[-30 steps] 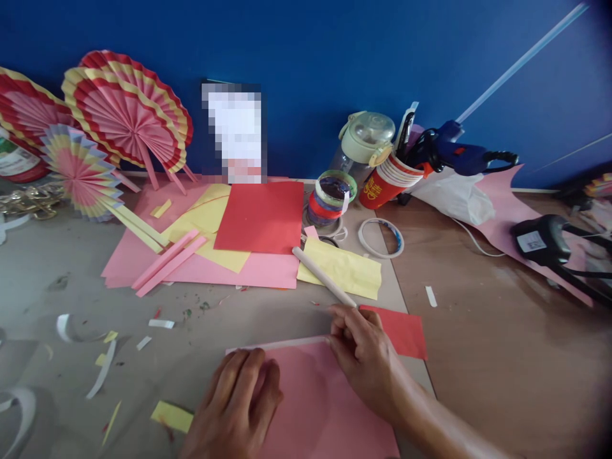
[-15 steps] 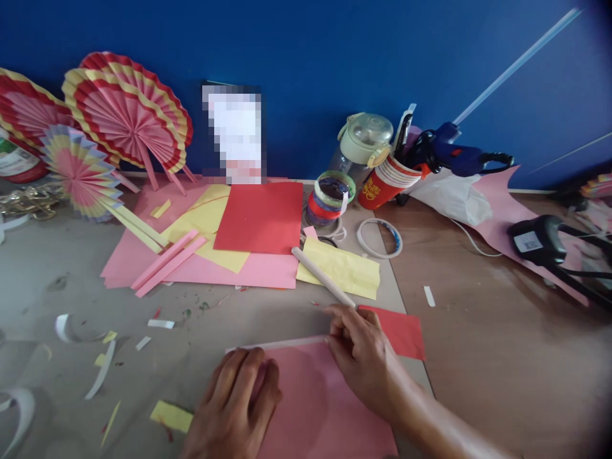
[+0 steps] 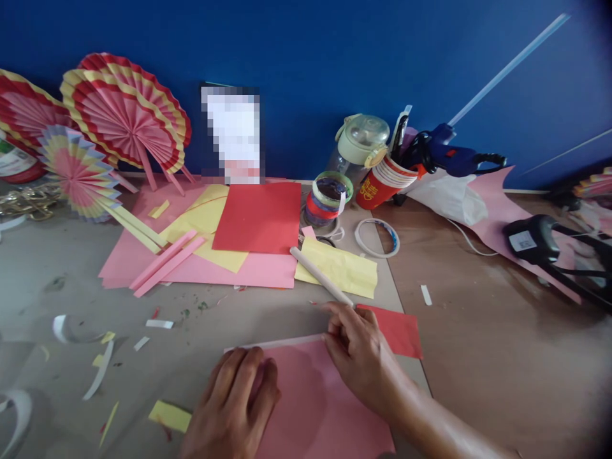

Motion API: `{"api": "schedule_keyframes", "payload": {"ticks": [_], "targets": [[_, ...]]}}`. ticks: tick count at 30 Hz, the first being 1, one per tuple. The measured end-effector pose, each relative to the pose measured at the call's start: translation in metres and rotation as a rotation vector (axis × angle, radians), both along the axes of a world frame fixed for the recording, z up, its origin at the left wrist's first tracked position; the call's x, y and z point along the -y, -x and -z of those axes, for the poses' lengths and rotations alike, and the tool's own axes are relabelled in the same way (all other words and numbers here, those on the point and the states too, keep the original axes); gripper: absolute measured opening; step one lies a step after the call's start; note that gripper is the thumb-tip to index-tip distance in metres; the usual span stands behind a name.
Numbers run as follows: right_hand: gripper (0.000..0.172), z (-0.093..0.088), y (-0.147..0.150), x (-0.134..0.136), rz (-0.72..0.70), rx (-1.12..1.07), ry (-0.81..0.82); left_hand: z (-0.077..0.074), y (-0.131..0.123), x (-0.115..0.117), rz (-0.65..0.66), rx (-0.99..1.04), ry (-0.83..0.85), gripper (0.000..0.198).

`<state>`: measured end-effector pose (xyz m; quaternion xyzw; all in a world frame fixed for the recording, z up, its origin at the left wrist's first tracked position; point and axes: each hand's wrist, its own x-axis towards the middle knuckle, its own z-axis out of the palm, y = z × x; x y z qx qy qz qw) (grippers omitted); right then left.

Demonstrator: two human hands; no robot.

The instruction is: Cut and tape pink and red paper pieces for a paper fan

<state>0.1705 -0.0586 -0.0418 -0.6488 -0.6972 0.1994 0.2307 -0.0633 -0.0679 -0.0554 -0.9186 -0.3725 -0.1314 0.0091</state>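
Observation:
A sheet of pink paper point(image 3: 310, 395) lies in front of me, with a narrow white strip point(image 3: 291, 342) along its far edge. My left hand point(image 3: 239, 395) rests on the left side of the sheet, fingers bent and close together, pressing it to the table. At the far right corner, my right hand point(image 3: 358, 350) has its thumb and curled fingers closed at the edge where the strip ends; the exact contact is hidden. A red paper piece point(image 3: 394, 331) lies just beyond the right wrist. Near the right fingertips is the end of a pale rolled paper stick point(image 3: 322, 277).
Red paper point(image 3: 258, 220) and yellow paper point(image 3: 344, 271) lie ahead. Pleated paper fans point(image 3: 127, 121) stand at back left. A tape roll point(image 3: 377, 238), a bottle point(image 3: 361, 143), red paper cups point(image 3: 382, 185) and a glue gun point(image 3: 449, 153) are toward the right. Scraps point(image 3: 160, 324) litter the left.
Both hands keep their places on the pink sheet, with hardly any movement. The whole view has shifted very slightly.

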Motion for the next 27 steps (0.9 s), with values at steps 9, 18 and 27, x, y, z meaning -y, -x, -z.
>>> {"api": "schedule_keyframes", "payload": {"ticks": [9,18,27], "targets": [[0.041,0.0,0.001,-0.001,-0.024,0.047,-0.007,0.002,0.001,-0.002,0.01,-0.003,-0.026,0.023],[0.032,0.009,-0.006,-0.002,-0.012,0.026,0.075,0.008,0.001,-0.001,0.016,-0.002,-0.048,0.022],[0.025,-0.021,-0.02,0.0,-0.031,-0.1,-0.065,-0.001,-0.005,-0.003,-0.019,0.025,-0.01,0.02]]}}
